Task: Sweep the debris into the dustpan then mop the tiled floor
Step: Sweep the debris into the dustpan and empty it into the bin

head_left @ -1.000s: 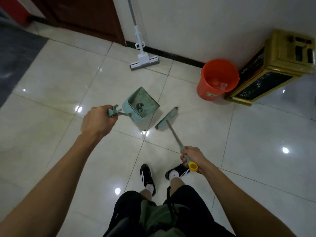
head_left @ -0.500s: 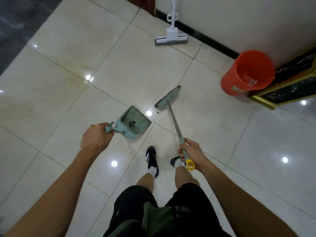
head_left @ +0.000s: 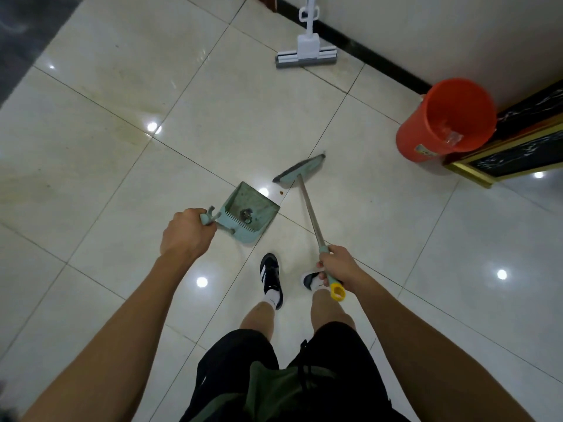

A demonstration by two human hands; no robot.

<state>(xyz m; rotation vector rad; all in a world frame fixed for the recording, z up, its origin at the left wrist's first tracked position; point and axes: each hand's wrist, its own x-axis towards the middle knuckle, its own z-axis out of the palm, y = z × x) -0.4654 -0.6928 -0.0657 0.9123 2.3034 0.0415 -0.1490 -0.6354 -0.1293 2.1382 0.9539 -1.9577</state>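
My left hand grips the handle of a teal dustpan, whose mouth faces up-right on the tiled floor; dark debris lies inside it near the comb teeth. My right hand holds the broom by its metal handle near the yellow end cap. The teal broom head rests on the floor just right of the dustpan's mouth. A small brown crumb lies between broom head and dustpan. A white sponge mop leans against the wall at the top.
An orange bucket stands by the wall at right, next to a gold-framed black cabinet. A black skirting strip runs along the wall. Dark flooring starts at the top left. My feet in black shoes stand just below the dustpan.
The view has tilted downward and closer to the floor. The dustpan came lower and nearer my feet, and the broom head shifted a little up-right of the dustpan.
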